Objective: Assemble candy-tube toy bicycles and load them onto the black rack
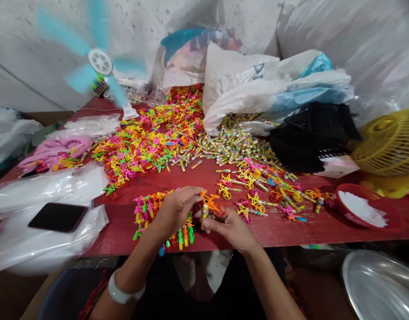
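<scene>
Orange plastic piece (211, 201) and labelled tube (204, 211) held between two hands

Both items are located over the front edge of the red table (204, 175), directly before the seated person. The left hand (179, 209) is closed, with its fingertips on the left end of the orange plastic piece. The right hand (232, 229) is closed, with the thumb and fingers gripping the labelled tube, which stands near upright against the front of the piece. The exact contact between piece and tube is partly hidden by the fingers. A white bracelet (122, 291) encircles the left wrist.

Rows of coloured parts (186, 235) lie beside and partly behind the left hand, at the table edge. A pile of small plastic shapes (140, 149), mainly yellow, red, pink and green, covers the table beyond. To its right lies a heap of tubes (237, 144), in front of a white sack (237, 80). Nearer the right hand is a scattered group of shapes with tubes (264, 189).

At the far right, a red basket (340, 211) contains white material; behind it stands a yellow fan (387, 146), adjacent to black plastic trays (324, 126). At the left, a black phone (57, 217) rests on clear plastic bags (47, 186), near a pink cloth (54, 151). A blue-bladed fan (101, 61) stands at the rear left; its blades are blurred.
</scene>
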Demonstrator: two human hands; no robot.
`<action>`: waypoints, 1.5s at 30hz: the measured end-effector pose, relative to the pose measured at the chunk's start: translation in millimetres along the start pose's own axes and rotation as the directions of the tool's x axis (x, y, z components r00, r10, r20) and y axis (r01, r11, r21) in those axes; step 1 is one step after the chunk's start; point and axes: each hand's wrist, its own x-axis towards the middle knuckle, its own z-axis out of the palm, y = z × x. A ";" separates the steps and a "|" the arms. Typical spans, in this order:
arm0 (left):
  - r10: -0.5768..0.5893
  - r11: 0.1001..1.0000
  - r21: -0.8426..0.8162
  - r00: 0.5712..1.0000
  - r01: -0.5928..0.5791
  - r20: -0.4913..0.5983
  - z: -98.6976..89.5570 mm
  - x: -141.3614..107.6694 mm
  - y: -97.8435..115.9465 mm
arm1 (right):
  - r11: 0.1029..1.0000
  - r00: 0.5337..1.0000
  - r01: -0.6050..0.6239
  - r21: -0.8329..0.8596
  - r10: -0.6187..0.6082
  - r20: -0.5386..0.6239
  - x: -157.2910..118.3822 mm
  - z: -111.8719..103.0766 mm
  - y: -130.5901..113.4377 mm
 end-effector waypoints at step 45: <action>-0.202 0.898 0.422 0.969 0.126 0.140 6.5 0.6 -24.7 | 0.877 0.785 0.014 -0.480 -0.307 -0.538 27.5 -83.5 23.6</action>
